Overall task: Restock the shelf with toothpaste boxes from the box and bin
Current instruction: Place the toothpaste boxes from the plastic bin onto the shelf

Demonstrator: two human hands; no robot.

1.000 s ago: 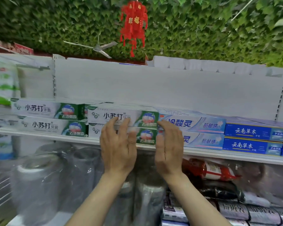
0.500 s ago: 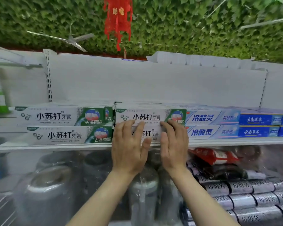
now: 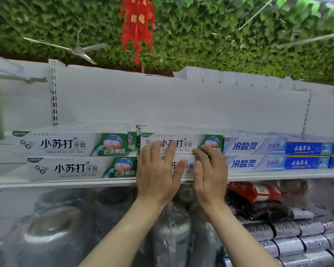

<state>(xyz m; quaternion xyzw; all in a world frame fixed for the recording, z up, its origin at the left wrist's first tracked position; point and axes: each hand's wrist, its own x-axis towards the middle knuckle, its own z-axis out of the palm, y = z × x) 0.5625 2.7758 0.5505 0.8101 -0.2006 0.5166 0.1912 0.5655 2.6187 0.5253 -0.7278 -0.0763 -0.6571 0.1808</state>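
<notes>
Here left hand, right hand flat, fingers straight, pressing stacked toothpaste boxes at shelf edge.

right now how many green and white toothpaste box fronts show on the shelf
4, in two stacks of two: left top box, left bottom box, middle top box, and middle bottom box behind both hands. More may sit hidden behind them.

The scene is seen from one head-worn wide-angle camera, held close to a white shelf and faced straight at it — tilted slightly upward, so the leafy ceiling is taken in above.
</notes>
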